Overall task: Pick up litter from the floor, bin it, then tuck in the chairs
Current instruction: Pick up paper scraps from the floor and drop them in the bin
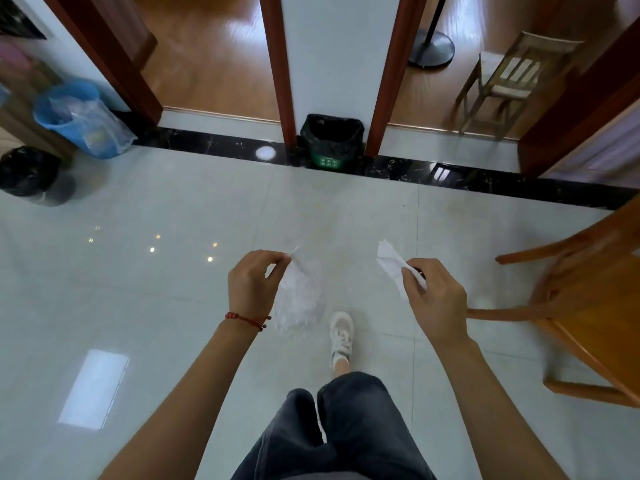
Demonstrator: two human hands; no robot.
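At the left edge of the pale shiny tiled floor [138, 306] we see a round bin with a black bag [29, 174], partly cut off by the picture's edge. Just behind it stands a blue plastic bucket with a clear bag [74, 117], a bit blurry.

Our left hand [254, 284] pinches the top of a thin clear plastic bag [299, 303] between thumb and fingertips. The bag hangs down, so see-through that its edges are hard to make out against the floor. A red string bracelet [247, 319] sits on that wrist.

Far ahead, against the white wall post between two doorways, stands a small green bin lined with a black bag [330, 140], on the dark stone strip.

Below, one white shoe [342, 337] shows; the other foot is hidden by dark trousers [346, 431].

Our right hand [433, 296] grips a crumpled white paper [393, 263]; part of it is hidden inside the fingers.

Through the right doorway stands a pale wooden chair [512, 81], blurry. At the right edge is an orange-brown wooden chair [595, 306], cut off by the picture's edge.
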